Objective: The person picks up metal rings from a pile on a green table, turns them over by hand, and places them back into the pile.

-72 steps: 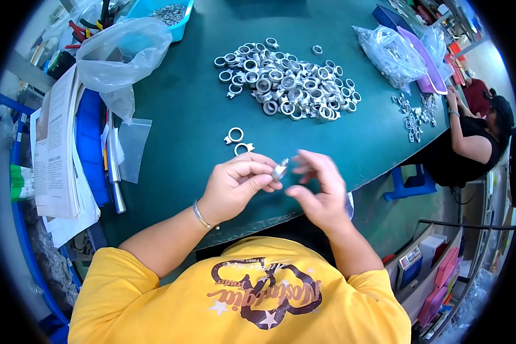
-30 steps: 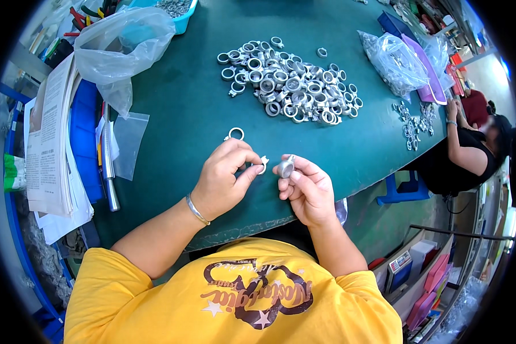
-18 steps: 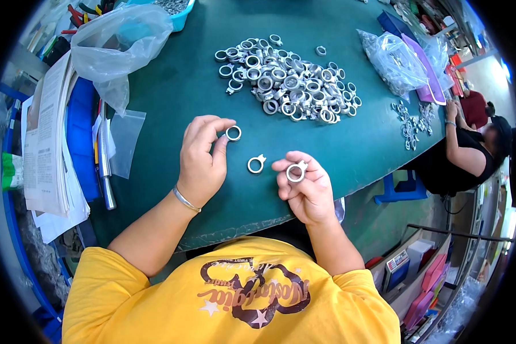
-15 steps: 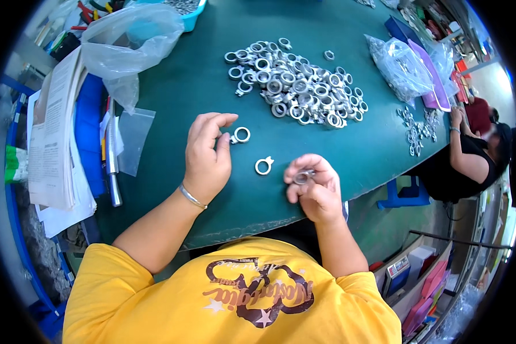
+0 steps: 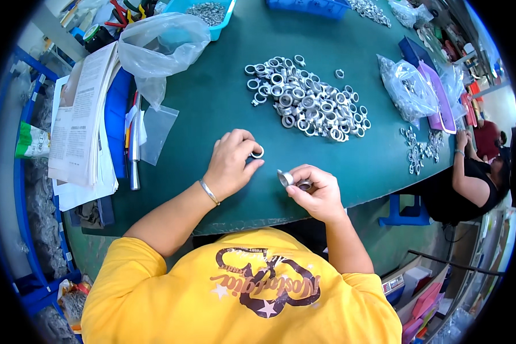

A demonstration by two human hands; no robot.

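Printed paper sheets (image 5: 83, 132) lie stacked against one blue plastic bin (image 5: 116, 109) along the left of a smooth green worktop (image 5: 212, 103), beside one flat, see-through bag (image 5: 159, 133). A person's left hand (image 5: 230, 163), one shiny bangle (image 5: 209, 192) at the wrist, curls its fingers around a single silvery metal ring (image 5: 258, 153), partly hidden; whether they grip it cannot be told. Beyond both hands spreads a heap of matching rings (image 5: 315, 109), round bands with small lugs, too overlapped to count. The right hand (image 5: 321, 198) grasps two: an upright ring (image 5: 285, 179) pinched between thumb and fingers, and a second ring (image 5: 305, 184) tucked behind it. One stray ring (image 5: 339, 74) lies apart from the heap. Farther right sit a crinkled clear bag of metal parts (image 5: 407, 89) and a purple plastic tray (image 5: 437, 100).
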